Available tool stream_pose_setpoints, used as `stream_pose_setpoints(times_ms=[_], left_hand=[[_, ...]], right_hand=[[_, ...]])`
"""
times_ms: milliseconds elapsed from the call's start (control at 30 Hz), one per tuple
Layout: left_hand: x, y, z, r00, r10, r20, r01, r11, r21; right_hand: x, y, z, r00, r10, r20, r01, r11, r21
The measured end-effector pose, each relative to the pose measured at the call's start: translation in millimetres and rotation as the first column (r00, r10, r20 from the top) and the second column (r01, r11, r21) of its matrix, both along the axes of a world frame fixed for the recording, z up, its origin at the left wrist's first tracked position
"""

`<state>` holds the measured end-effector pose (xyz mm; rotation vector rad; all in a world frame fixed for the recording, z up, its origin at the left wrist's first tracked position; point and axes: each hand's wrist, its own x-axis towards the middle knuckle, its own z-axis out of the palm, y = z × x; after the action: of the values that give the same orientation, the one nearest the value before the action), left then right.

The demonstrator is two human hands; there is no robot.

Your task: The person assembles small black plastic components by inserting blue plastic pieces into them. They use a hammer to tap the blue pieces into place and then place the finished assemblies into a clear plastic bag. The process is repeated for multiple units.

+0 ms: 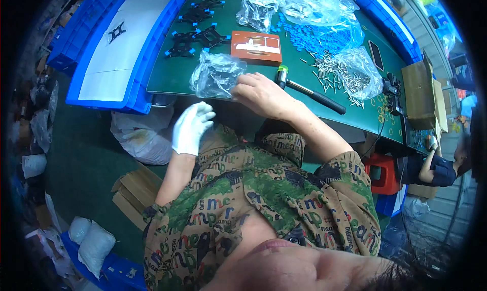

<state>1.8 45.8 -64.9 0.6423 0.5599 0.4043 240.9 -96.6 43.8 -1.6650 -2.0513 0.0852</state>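
My left hand (pixel 192 129), in a white glove, is held up just off the table's front edge. Its fingers are slightly bent and apart, with nothing seen between them. At the right side of a clear plastic bag (pixel 217 74) with parts inside is my bare right hand (pixel 265 95). Its fingers are curled together at the table edge, and the fingertips are partly hidden, so what they hold cannot be made out. Behind the bag lies an orange-brown box (pixel 256 46). A hammer (pixel 314 95) with a black grip and a green-yellow face rests right of my right hand.
Black frames with blue corner pieces (pixel 195 40) lie at the back left of the green table (pixel 167 80). Blue pieces (pixel 324 37), metal screws or pins (pixel 329 75) and a phone (pixel 376 56) are to the right. A blue tray (pixel 109 63) adjoins at left; another person (pixel 431 169) is far right.
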Motion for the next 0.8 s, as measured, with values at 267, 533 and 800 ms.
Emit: stream_pose_setpoints(times_ms=[267, 533, 800], left_hand=[[41.1, -25.0, 0.5, 0.969, -0.240, 0.065, 0.247, 0.904, -0.348], [48.3, -47.1, 34.7, 0.961, -0.276, 0.034, 0.273, 0.960, 0.062], [46.9, -65.3, 69.8, 0.979, -0.193, 0.064, 0.164, 0.937, 0.310]], right_hand=[[-6.2, -47.3, 26.7, 0.978, 0.206, -0.043, -0.210, 0.946, -0.247], [-20.4, -79.5, 29.0, 0.973, -0.144, -0.181, 0.091, 0.958, -0.273], [-36.9, -80.3, 4.3, 0.831, -0.261, -0.492, 0.209, 0.965, -0.159]])
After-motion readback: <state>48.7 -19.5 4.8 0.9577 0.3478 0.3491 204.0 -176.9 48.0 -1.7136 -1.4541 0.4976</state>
